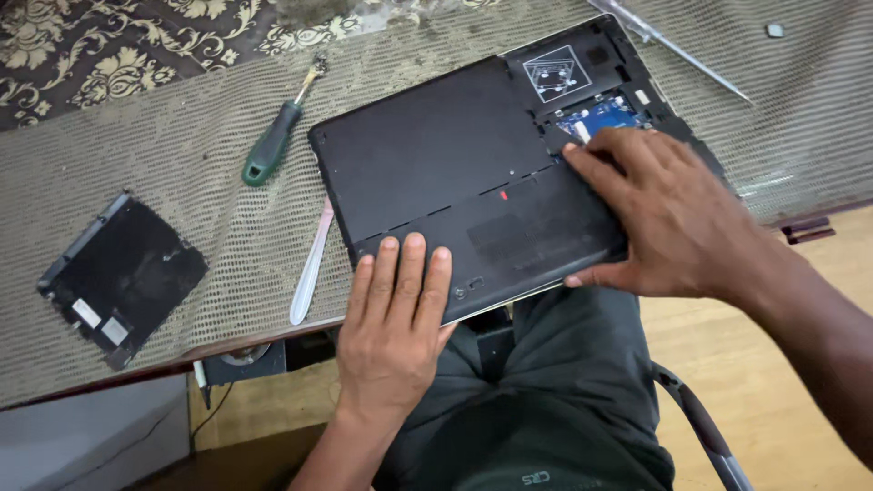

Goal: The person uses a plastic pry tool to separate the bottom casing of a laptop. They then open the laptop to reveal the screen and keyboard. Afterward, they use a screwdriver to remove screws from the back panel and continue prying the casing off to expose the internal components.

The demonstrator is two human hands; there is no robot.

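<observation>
Upturned black laptop (455, 173) under left hand (396, 318) and right hand (673, 218).

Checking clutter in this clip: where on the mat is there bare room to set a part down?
Free: mat between the drive caddy and green screwdriver; also right of the laptop. Crowded: near edge, where both hands press the laptop beside the pry tool.

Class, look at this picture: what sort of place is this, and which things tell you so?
Probably a small electronics repair bench. An upturned laptop lies opened under both hands, a green-handled screwdriver and a white pry tool lie beside it, and a removed black cover sits apart.
</observation>
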